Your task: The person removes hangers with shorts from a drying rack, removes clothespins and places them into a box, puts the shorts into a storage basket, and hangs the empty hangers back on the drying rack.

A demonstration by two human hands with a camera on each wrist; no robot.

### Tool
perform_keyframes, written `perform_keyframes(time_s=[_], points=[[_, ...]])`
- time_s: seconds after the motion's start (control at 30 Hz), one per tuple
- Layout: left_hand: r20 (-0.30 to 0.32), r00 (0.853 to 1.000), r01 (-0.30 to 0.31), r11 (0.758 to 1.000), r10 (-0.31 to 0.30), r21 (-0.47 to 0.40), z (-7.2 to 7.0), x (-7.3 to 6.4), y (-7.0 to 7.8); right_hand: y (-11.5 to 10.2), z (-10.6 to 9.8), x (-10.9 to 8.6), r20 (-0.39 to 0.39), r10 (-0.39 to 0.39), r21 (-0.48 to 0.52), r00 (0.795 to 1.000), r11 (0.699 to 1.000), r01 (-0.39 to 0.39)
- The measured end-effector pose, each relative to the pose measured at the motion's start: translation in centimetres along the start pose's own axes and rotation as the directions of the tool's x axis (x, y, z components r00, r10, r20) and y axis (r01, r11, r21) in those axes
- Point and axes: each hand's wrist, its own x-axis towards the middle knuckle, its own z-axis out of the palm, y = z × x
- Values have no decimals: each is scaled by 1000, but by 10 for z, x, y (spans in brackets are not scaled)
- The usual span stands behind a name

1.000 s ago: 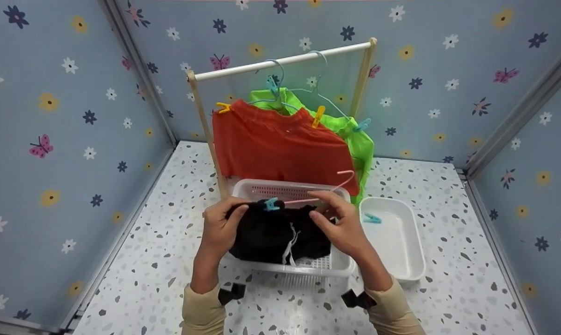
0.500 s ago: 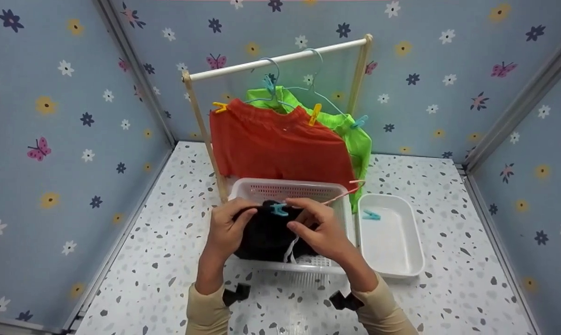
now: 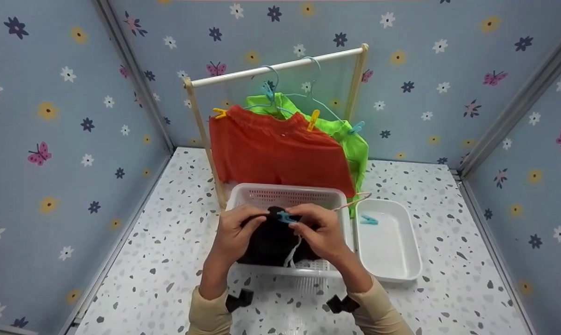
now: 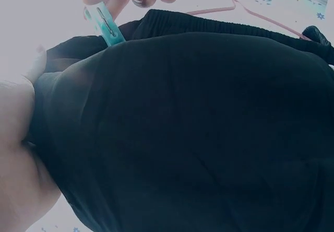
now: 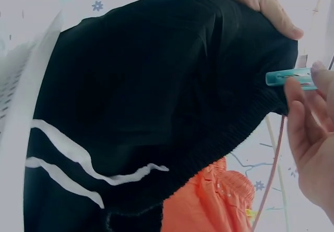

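Black shorts (image 3: 271,246) with white drawstrings are held up over a white basket. My left hand (image 3: 236,232) pinches their waistband between thumb and fingers. At the waistband, my right hand (image 3: 322,230) pinches a teal clothespin (image 3: 285,217) by its handle end. In the left wrist view, the clothespin (image 4: 107,25) stands with its tip on the cloth. A pink hanger (image 3: 357,200) sticks out past my right hand, its hook towards the right; the left wrist view shows the hanger (image 4: 214,9) behind the waistband. The right wrist view shows the clothespin (image 5: 279,79) against the black fabric.
The white basket (image 3: 303,272) stands below my hands. To its right, a white tray (image 3: 387,251) contains another teal clothespin (image 3: 369,220). Behind, a rack (image 3: 243,74) bears red shorts (image 3: 280,153) and a lime-green garment (image 3: 357,149) on hangers with clothespins. Patterned walls enclose the table.
My right hand has moved left along the waistband to the clothespin and now pinches it. The pink hanger's hook has swung right and down. My left hand has shifted slightly right, still gripping the shorts.
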Motion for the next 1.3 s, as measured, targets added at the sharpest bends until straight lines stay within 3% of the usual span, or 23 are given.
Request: perform_keyframes(time_s=[0.13,0.3,0.47,0.67,0.8,0.93,1.0,1.1,1.2,1.3], points=[[15,1000,-3,1000,3,-8,1,0,-1,8,-2,-4,-30,-24,3,999,1000,24],[15,1000,-9,1000,9,-13,1,0,-2,24,-4,-18,-83,12,36,997,999,-9],[6,1000,-6,1000,6,-16,1,-3,-3,30,-2,-26,-134,78,134,988,989,-60],[-7,1000,1,1000,-1,-15,0,-5,-4,30,-3,-27,-197,156,278,968,956,-98],[-17,1000,2,1000,-2,-17,-1,-6,-5,30,-3,-29,-219,233,327,948,932,-153],[-39,999,11,999,-12,-32,-1,-7,-8,28,-6,-32,-268,340,384,901,896,-224],[-53,998,14,999,-16,-42,-1,-8,-9,28,-8,-33,-277,365,404,889,884,-236],[-67,998,10,999,-14,-52,-4,-9,-11,26,-12,-35,-251,349,403,903,886,-230],[-67,998,7,999,-10,-52,-6,-9,-13,24,-20,-38,-202,293,358,934,910,-208],[-65,998,10,999,-13,-54,-7,-8,-15,21,-32,-41,-171,251,292,953,936,-195]])
